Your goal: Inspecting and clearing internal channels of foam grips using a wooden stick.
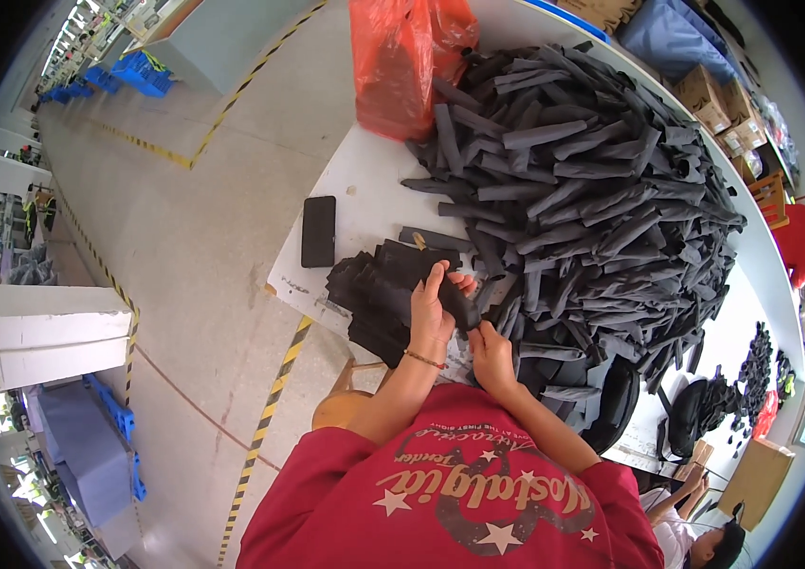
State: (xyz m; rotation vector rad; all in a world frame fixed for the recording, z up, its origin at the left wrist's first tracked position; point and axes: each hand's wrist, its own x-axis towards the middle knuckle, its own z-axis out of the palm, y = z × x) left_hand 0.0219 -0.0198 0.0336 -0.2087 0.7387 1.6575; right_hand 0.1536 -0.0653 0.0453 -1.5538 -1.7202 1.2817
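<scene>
My left hand (434, 311) and my right hand (491, 353) together hold one dark grey fabric piece (459, 303) just above the table's near edge. The left hand grips its upper part, the right hand pinches its lower end. Directly left of the hands lies a flat stack of dark fabric pieces (379, 289). A big heap of rolled dark grey fabric strips (592, 190) covers the white table (365, 190) to the right and beyond. A thin bracelet sits on my left wrist.
A black phone (318, 231) lies on the table's left part. A red plastic bag (402, 62) stands at the far end. A wooden stool (346, 403) is below me. Black bags (696, 417) and another person (696, 531) are at lower right. Yellow-black floor tape runs left.
</scene>
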